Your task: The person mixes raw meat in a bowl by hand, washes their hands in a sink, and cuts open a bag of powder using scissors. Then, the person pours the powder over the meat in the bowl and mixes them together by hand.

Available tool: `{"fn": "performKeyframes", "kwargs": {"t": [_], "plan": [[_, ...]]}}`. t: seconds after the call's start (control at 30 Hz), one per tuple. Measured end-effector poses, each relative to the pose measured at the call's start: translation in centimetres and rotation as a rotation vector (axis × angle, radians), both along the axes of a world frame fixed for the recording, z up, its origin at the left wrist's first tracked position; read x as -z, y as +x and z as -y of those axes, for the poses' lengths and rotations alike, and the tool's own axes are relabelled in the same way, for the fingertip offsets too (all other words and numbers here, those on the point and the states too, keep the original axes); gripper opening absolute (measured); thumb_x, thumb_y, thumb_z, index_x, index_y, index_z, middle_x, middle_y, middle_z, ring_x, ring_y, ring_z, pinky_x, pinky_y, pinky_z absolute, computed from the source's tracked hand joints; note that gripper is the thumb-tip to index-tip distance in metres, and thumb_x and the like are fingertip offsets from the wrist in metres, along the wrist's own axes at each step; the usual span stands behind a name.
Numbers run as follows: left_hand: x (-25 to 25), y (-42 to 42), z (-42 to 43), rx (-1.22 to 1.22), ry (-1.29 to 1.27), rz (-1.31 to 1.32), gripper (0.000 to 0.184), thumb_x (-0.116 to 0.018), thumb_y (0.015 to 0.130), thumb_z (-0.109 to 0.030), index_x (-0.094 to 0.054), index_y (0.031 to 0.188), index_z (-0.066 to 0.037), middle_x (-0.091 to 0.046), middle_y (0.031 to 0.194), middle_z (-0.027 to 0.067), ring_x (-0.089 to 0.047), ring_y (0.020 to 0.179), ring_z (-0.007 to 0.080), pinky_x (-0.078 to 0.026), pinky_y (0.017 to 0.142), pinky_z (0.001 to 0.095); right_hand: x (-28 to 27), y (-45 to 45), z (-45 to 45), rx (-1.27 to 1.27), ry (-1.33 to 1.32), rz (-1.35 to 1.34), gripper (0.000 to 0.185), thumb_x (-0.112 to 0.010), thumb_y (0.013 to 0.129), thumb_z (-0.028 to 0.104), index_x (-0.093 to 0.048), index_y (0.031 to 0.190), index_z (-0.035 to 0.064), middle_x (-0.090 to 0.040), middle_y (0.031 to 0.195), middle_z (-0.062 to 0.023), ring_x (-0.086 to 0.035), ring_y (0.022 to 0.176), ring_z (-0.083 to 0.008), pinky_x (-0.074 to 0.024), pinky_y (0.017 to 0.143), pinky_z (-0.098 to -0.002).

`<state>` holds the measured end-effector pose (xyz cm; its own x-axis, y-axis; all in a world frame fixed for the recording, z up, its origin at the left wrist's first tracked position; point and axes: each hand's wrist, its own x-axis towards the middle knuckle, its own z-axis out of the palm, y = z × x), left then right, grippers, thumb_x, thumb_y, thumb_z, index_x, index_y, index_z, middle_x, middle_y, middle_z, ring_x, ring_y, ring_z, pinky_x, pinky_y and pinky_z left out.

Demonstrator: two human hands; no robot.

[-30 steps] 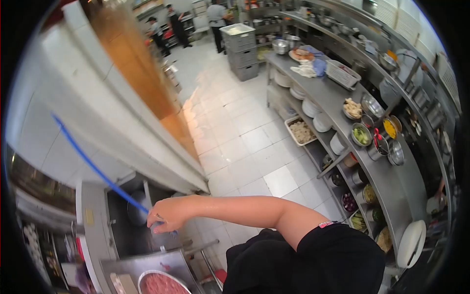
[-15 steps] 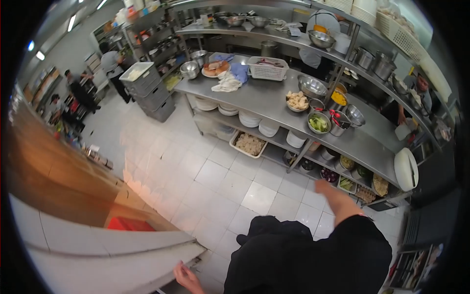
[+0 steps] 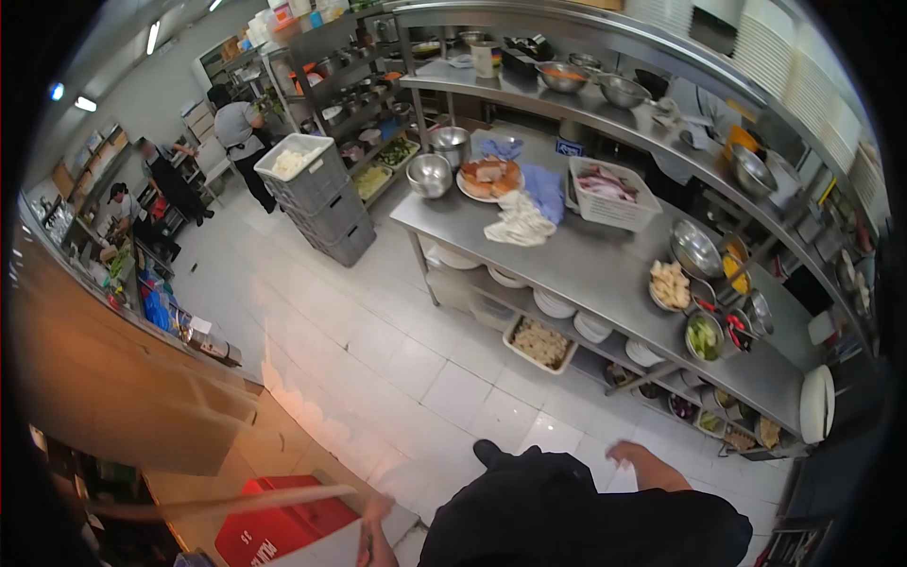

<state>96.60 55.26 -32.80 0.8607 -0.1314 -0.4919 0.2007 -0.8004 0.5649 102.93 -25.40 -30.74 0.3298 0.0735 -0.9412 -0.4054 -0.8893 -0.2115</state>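
Tiled floor (image 3: 406,350) beyond a sideways pale strip (image 3: 236,502), tip toward left hand (image 3: 378,508).

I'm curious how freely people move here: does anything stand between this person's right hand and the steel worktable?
Nothing visible does: only white floor tiles show between the right hand and the near side of the steel worktable.

Red box (image 3: 283,524) with white lettering, partly hidden, near the left hand (image 3: 376,513)
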Motion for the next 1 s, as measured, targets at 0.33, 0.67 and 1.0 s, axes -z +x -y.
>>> {"fn": "performKeyframes", "kwargs": {"t": [0.33, 0.67, 1.0], "plan": [[1.2, 4.9, -1.7, -0.203, 0.084, -0.390, 0.049, -0.048, 0.094, -0.050, -0.068, 0.110, -0.009, -0.069, 0.105, 0.0218, -0.066, 0.098, 0.0397, -0.050, 0.087, 0.0505, -20.6, 46.3, -31.0, 0.149, 0.467, 1.029, 0.034, -0.058, 0.087, 0.012, -0.069, 0.120, 0.0132, -0.074, 0.105, -0.0083, -0.066, 0.083, -0.0173, -0.0531, 0.076, -0.0333], [4.4, 21.9, -19.5, -0.705, 0.188, -0.129, 0.051, -0.054, 0.094, -0.051, -0.068, 0.116, -0.008, -0.069, 0.107, 0.0248, -0.064, 0.105, 0.0422, -0.050, 0.090, 0.0497, -3.5, 43.0, -30.7, 0.089, 0.177, 0.365, 0.026, -0.064, 0.088, 0.019, -0.071, 0.109, 0.0060, -0.072, 0.093, -0.0052, -0.069, 0.077, -0.0205, -0.0557, 0.071, -0.0373], [-16.4, 51.6, -43.0, -0.875, 0.013, 0.622, 0.034, -0.062, 0.092, -0.019, -0.067, 0.124, -0.009, -0.060, 0.125, 0.0297, -0.064, 0.106, 0.0365, -0.050, 0.094, 0.0410, -0.9, 44.9, -34.3, 0.757, -0.021, -0.374, 0.031, -0.064, 0.091, 0.023, -0.067, 0.116, 0.0048, -0.068, 0.081, -0.0085, -0.063, 0.059, -0.0186, -0.0511, 0.051, -0.0346]]}}
